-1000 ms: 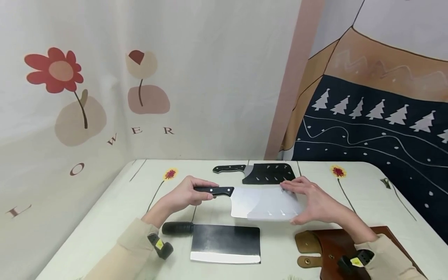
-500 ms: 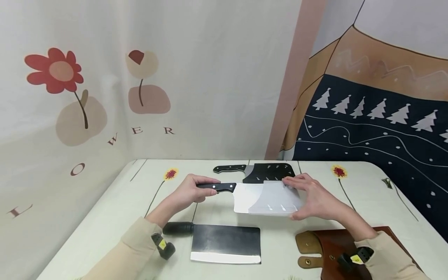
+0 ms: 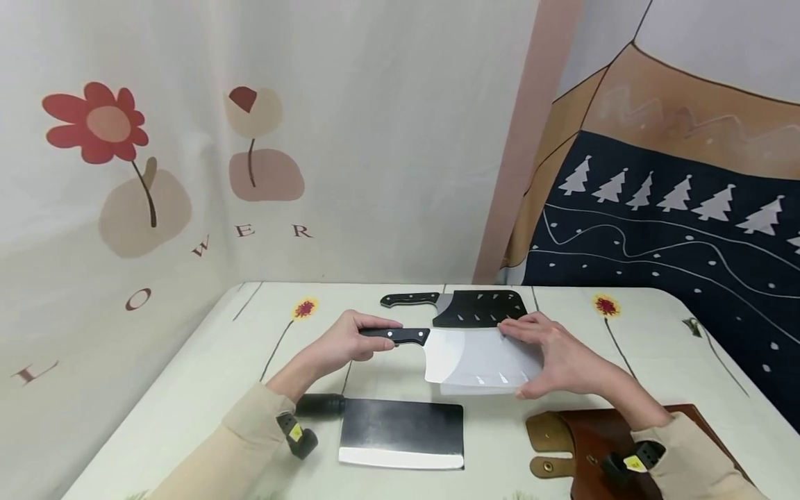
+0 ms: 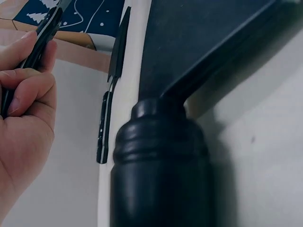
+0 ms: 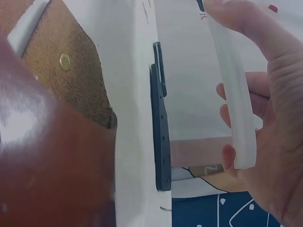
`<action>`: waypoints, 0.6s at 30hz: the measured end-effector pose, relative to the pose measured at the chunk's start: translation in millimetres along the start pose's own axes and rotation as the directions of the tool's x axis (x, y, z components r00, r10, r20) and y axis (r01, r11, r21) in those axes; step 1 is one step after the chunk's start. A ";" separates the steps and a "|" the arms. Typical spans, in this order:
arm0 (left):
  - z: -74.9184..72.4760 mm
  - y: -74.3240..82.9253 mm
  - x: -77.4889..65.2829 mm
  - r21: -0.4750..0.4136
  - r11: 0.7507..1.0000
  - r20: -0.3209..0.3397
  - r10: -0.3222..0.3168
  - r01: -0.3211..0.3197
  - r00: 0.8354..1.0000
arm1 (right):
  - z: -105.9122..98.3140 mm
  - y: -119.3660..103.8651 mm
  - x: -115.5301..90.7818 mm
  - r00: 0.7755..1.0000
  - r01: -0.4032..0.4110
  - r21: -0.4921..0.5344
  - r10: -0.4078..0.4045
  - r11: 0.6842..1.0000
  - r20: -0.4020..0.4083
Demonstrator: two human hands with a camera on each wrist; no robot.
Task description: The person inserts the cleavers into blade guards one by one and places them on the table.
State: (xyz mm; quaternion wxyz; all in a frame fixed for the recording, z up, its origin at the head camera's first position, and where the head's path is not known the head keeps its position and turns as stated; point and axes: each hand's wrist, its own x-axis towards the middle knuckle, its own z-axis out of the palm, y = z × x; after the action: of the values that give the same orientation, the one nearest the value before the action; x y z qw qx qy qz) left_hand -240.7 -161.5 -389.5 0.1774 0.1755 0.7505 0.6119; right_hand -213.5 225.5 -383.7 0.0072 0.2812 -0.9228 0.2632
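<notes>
My left hand (image 3: 346, 344) grips the black riveted handle (image 3: 412, 336) of a cleaver (image 3: 439, 353), held level above the table. The blade runs into a translucent white blade guard (image 3: 484, 360); a silver strip near the handle stays bare. My right hand (image 3: 556, 355) holds the guard's far end, thumb on the lower edge and fingers on the upper. In the left wrist view, the fingers of the left hand (image 4: 28, 90) wrap the dark handle. From the right wrist, the guard (image 5: 236, 94) shows edge-on between thumb and fingers of the right hand (image 5: 279, 123).
A broad cleaver with a dark blade (image 3: 403, 423) lies nearer on the table (image 3: 500, 444), its round handle (image 4: 161, 175) below the left wrist. Behind, another cleaver wears a black guard (image 3: 480, 309). A brown leather sheath (image 3: 600, 441) lies under the right forearm.
My left hand has moved right with the cleaver, so more of its blade sits inside the guard and the bare strip is narrower. The right hand has stayed nearly in place.
</notes>
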 end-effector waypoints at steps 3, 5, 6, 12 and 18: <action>4.9 -4.7 3.6 -0.013 1.000 -0.043 0.003 -0.004 0.999 | 2.0 0.5 -0.8 1.000 -0.017 -0.004 0.017 1.000 -0.015; 7.2 -7.8 6.6 -0.021 1.000 -0.069 0.002 -0.003 0.998 | 3.4 -0.7 2.3 0.999 -0.019 -0.010 0.018 1.000 -0.026; 8.6 -9.2 8.0 -0.022 1.000 -0.079 0.001 -0.003 0.997 | 4.0 -1.2 3.7 0.999 -0.022 -0.013 0.021 1.000 -0.029; 15.1 -12.1 14.4 -0.015 1.000 -0.070 -0.009 0.008 0.998 | 5.4 0.3 3.8 0.998 -0.051 -0.008 0.050 0.999 -0.039; 12.5 -11.7 13.7 -0.015 1.000 -0.008 -0.013 0.013 1.000 | 4.4 2.0 2.1 0.999 -0.028 0.005 0.028 1.000 -0.037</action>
State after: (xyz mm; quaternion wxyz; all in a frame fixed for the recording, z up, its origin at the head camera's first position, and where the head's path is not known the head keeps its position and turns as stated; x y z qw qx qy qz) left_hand -247.3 -146.4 -404.1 0.1796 0.1667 0.7478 0.6171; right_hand -215.7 223.6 -388.1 0.0199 0.2632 -0.9259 0.2703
